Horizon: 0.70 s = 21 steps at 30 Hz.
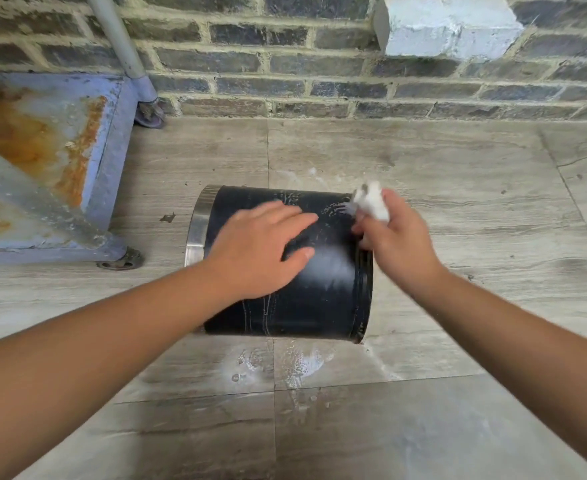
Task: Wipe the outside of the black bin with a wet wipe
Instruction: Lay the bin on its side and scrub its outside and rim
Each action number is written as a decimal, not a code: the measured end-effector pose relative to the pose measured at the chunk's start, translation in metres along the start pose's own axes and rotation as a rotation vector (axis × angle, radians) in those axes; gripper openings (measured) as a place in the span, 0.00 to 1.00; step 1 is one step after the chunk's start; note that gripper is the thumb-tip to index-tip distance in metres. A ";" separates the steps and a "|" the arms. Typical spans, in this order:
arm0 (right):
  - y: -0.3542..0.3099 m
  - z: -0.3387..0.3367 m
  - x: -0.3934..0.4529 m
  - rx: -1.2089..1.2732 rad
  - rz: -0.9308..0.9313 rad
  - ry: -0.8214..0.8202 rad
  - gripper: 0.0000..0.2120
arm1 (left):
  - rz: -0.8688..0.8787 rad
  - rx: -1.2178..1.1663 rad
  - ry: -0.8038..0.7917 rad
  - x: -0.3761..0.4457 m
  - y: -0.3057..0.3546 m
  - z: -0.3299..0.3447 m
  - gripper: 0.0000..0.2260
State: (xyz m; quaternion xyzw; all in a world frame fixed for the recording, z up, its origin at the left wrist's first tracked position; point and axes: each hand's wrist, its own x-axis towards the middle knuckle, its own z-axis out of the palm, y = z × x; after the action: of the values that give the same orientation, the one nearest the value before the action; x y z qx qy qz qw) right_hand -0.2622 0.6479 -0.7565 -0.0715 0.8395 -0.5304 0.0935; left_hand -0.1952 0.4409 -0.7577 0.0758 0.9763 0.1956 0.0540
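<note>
The black bin (pixel 319 299) lies on its side on the tiled floor, its silver metal rim (pixel 196 230) pointing left and its base to the right. Wet streaks run across its curved wall. My left hand (pixel 257 247) rests flat on top of the bin, fingers spread and pointing right. My right hand (pixel 396 240) is at the bin's right end near the base, closed around a crumpled white wet wipe (pixel 371 200) that sticks out above my fingers and touches the bin's upper right edge.
A rusty blue metal cart (pixel 60 161) on small wheels stands at the left, close to the bin's rim. A brick wall (pixel 319 64) runs along the back. Soapy wet patches (pixel 295 365) lie on the grey floor tiles just in front of the bin.
</note>
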 end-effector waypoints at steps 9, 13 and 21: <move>0.011 -0.005 0.117 -0.577 -0.104 -0.101 0.09 | -0.033 0.362 -0.109 0.006 -0.031 0.031 0.32; 0.019 0.012 0.109 -0.559 -0.096 -0.346 0.15 | -0.021 0.379 -0.063 0.003 -0.033 0.035 0.32; 0.034 -0.002 0.064 -0.633 -0.387 -0.324 0.17 | -0.001 0.358 -0.060 0.015 -0.042 0.035 0.32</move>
State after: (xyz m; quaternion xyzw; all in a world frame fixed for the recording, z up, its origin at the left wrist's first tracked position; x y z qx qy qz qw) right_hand -0.3254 0.6500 -0.7918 -0.3363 0.9068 -0.2351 0.0966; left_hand -0.2108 0.4184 -0.8073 0.0892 0.9935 0.0163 0.0688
